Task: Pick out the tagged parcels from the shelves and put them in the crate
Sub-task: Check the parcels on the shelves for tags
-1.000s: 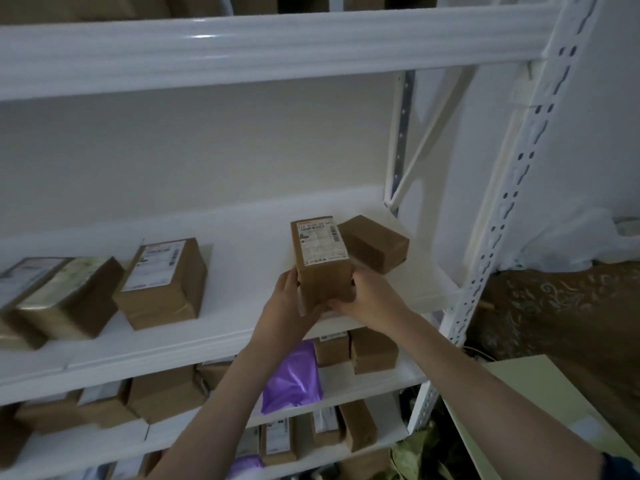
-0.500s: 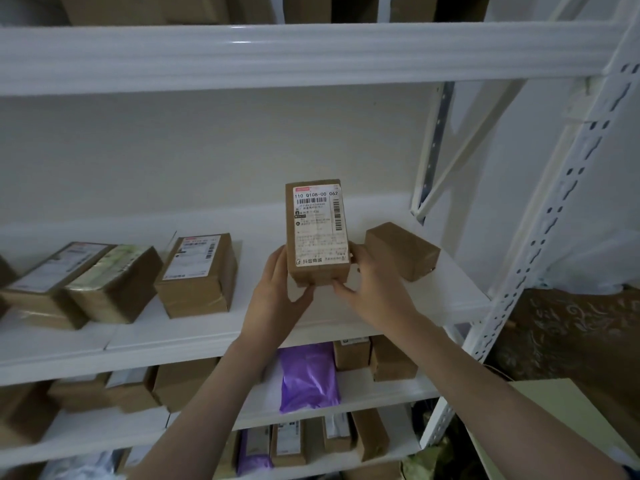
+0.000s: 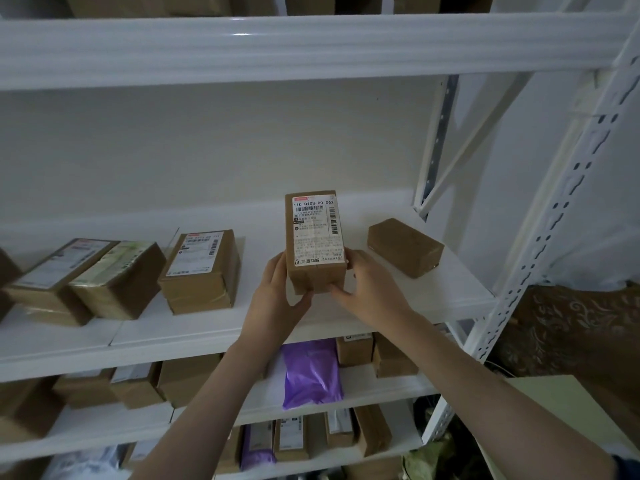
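You hold the labelled parcel (image 3: 314,241) upright above the near edge of the white shelf (image 3: 433,292). Your left hand (image 3: 277,299) and right hand (image 3: 372,289) grip its lower end, fingers curled round it. A plain brown box (image 3: 405,247) lies to the right.

Label small print (image 3: 318,245) illegible — leftmost parcel (image 3: 7,271) cut off, perhaps more beyond.

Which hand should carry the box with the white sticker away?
Probably left. The left hand cups the labelled brown cardboard box from beneath; the right hand only steadies its side.
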### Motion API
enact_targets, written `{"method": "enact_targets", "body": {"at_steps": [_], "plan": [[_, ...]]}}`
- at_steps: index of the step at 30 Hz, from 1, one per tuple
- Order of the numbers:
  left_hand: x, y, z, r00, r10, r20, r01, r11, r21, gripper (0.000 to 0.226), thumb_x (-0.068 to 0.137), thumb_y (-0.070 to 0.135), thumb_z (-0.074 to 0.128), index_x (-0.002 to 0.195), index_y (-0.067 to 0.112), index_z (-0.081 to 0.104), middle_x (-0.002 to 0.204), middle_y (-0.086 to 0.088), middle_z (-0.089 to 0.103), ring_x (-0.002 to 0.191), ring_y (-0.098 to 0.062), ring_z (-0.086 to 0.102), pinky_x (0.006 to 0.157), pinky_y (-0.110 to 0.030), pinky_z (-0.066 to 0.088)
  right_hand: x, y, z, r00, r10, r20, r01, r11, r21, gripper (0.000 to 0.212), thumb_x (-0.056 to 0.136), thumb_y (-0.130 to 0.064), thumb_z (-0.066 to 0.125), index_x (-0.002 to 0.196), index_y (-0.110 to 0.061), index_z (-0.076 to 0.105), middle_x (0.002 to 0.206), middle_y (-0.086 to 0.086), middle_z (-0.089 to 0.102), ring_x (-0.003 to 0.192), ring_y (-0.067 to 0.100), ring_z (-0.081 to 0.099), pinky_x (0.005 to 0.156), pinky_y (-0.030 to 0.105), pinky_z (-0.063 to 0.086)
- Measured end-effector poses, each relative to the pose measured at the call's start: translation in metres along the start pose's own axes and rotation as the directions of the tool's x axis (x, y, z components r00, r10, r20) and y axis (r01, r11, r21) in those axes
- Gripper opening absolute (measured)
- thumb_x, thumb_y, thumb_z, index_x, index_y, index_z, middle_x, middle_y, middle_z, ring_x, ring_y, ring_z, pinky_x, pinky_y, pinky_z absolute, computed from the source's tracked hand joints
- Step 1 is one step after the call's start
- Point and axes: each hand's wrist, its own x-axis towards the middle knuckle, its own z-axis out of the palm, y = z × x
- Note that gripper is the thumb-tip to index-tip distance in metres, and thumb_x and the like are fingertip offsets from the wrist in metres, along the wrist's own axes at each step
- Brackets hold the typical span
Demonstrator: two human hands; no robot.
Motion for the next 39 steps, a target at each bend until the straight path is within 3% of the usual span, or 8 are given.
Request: {"method": "enact_targets", "body": {"at_steps": [2,4,18,22,28,33,36,39], "plan": [[-0.003,-0.009,0.0,0.999,-0.04,0.011,0.04,0.999,-0.023,0.076,0.079,0.016,0.081,0.146,0.016,0.045,0.141,0.0,0.05,0.123,-0.013,0.055,0.102,-0.028,0.049,0.002,0.001,0.007,0.999,0.02,0.031,-0.02,1.0,0.015,0.055,0.087,-0.033,0.075,0.137,-0.02,0.057,0.123,-0.003,0.063,0.108,0.011,0.061,0.089,0.025,0.053],[-0.008,-0.016,-0.001,0.996,-0.087,0.019,0.088,0.996,-0.027,0.076,0.079,0.017,0.082,0.145,0.017,0.046,0.14,0.002,0.051,0.123,-0.012,0.055,0.104,-0.032,0.049,0.004,0.0,0.015,0.996,0.053,0.065,-0.056,0.997,0.048,0.053,0.087,-0.033,0.075,0.136,-0.022,0.058,0.123,-0.004,0.063,0.105,0.008,0.06,0.088,0.023,0.051],[-0.027,-0.049,-0.038,0.945,-0.328,0.002,0.328,0.945,0.017,0.058,0.087,0.024,0.074,0.14,0.023,0.051,0.125,0.007,0.064,0.114,-0.007,0.061,0.098,-0.037,0.055,0.032,-0.023,0.071,0.979,0.103,0.177,-0.131,0.979,0.156,0.049,0.091,-0.026,0.073,0.137,-0.018,0.057,0.124,0.0,0.064,0.102,0.011,0.064,0.089,0.032,0.058],[-0.058,-0.042,-0.043,0.931,-0.364,-0.023,0.364,0.929,0.065,0.055,0.094,0.029,0.067,0.144,0.019,0.046,0.134,0.011,0.057,0.119,-0.005,0.055,0.099,-0.025,0.046,0.017,-0.015,0.061,0.976,0.102,0.19,-0.129,0.983,0.133,0.057,0.09,-0.032,0.074,0.141,-0.016,0.054,0.126,-0.004,0.061,0.105,0.009,0.061,0.091,0.029,0.055],[-0.085,-0.014,-0.024,0.976,-0.217,0.007,0.213,0.964,0.157,0.03,0.097,0.024,0.062,0.126,0.02,0.061,0.125,0.01,0.057,0.112,-0.006,0.055,0.095,-0.027,0.05,-0.026,0.035,0.005,0.983,0.14,0.116,-0.146,0.988,0.046,0.046,0.092,-0.029,0.073,0.134,-0.014,0.06,0.116,-0.003,0.064,0.101,0.008,0.06,0.091,0.027,0.053],[-0.063,0.019,0.027,0.985,-0.092,0.144,0.058,0.973,0.223,0.027,0.095,0.02,0.065,0.122,0.018,0.067,0.125,0.004,0.064,0.117,-0.009,0.055,0.101,-0.016,0.036,-0.05,0.093,-0.071,0.964,0.224,-0.144,-0.218,0.974,0.062,0.023,0.097,-0.021,0.067,0.118,-0.011,0.069,0.104,-0.001,0.07,0.091,0.012,0.066,0.082,0.027,0.056],[-0.04,0.038,0.06,0.977,-0.072,0.203,0.028,0.976,0.215,0.025,0.094,0.02,0.065,0.118,0.014,0.069,0.121,0.0,0.067,0.111,-0.015,0.057,0.097,-0.015,0.035,-0.048,0.129,-0.104,0.902,0.257,-0.347,-0.258,0.965,0.042,0.021,0.099,-0.008,0.058,0.119,-0.007,0.067,0.112,0.008,0.069,0.092,0.017,0.065,0.078,0.025,0.053],[-0.013,0.052,0.095,0.955,-0.088,0.285,0.021,0.973,0.23,0.034,0.095,0.029,0.058,0.122,0.01,0.066,0.123,-0.006,0.066,0.114,-0.024,0.058,0.098,-0.022,0.037,-0.031,0.157,-0.122,0.873,0.407,-0.27,-0.422,0.906,0.001,0.036,0.099,-0.005,0.053,0.135,-0.008,0.057,0.129,0.01,0.06,0.114,0.023,0.06,0.094,0.036,0.051]]}}
